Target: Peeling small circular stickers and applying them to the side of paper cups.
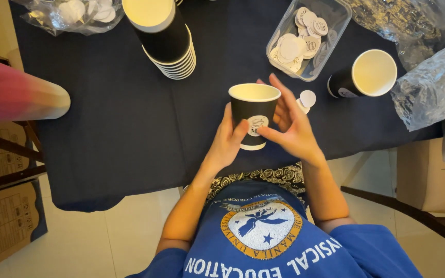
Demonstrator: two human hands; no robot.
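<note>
A black paper cup (pixel 254 110) with a cream inside stands upright near the table's front edge. My left hand (pixel 228 140) wraps its left side, thumb on the front. A round white sticker (pixel 257 123) is on the cup's front, and the thumb of my right hand (pixel 290 125) presses at it while the fingers spread behind the cup's right side. Small round white stickers (pixel 307 99) lie on the cloth just right of my right hand.
A stack of black cups (pixel 167 37) stands at the back. A clear plastic tub (pixel 309 37) holds several round stickers. Another black cup (pixel 364 74) lies at the right beside crumpled plastic wrap (pixel 433 85). The dark tablecloth (pixel 130 118) covers the table.
</note>
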